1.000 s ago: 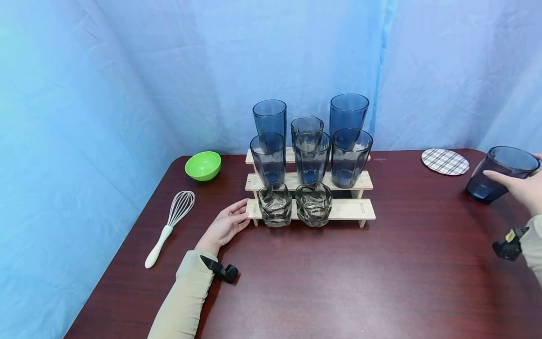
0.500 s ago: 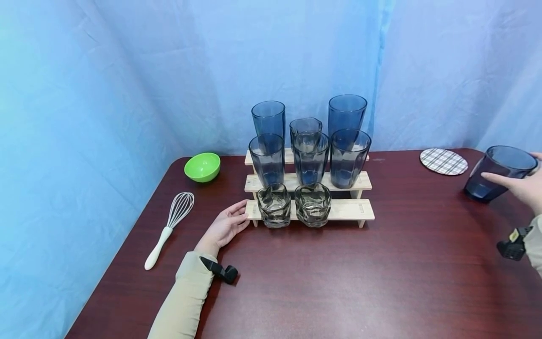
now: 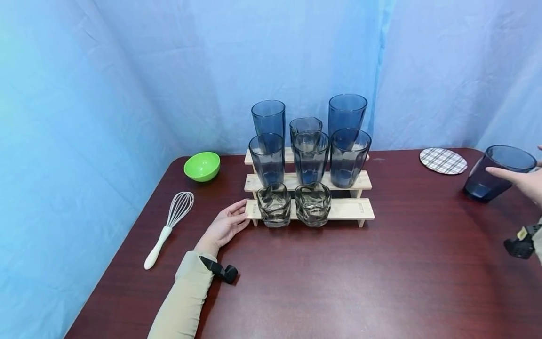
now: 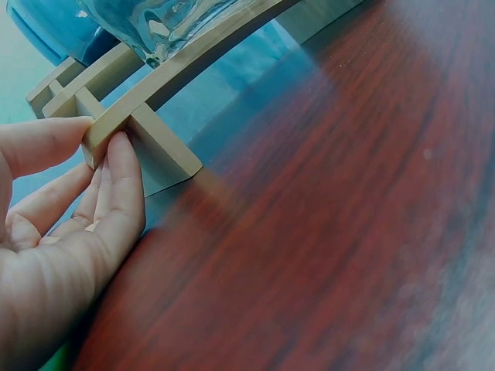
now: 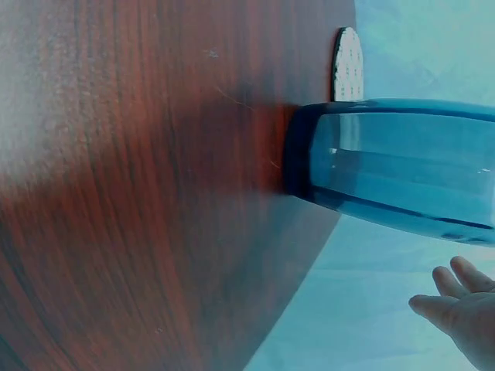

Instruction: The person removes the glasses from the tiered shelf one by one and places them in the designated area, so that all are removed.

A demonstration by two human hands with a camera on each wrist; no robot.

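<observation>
A three-step wooden rack (image 3: 351, 209) stands mid-table with several blue tumblers (image 3: 349, 157) on its upper steps and two clear wavy glasses (image 3: 313, 204) on the lowest. My left hand (image 3: 226, 223) lies flat on the table, thumb and straight fingers touching the left end of the bottom step (image 4: 166, 77); the left hand (image 4: 85, 178) holds nothing. At the far right a wide blue glass (image 3: 482, 183) stands on the table. My right hand (image 3: 522, 181) hovers beside it with fingers spread. In the right wrist view the right hand (image 5: 460, 309) is apart from the blue glass (image 5: 402, 166).
A green bowl (image 3: 202, 165) and a white-handled whisk (image 3: 169, 226) lie left of the rack. A plaid round coaster (image 3: 443, 161) sits at the back right. The dark red table (image 3: 338, 282) is bordered by blue curtains.
My right hand has let go of the blue glass and drawn a little to the right. The left hand and rack have not moved.
</observation>
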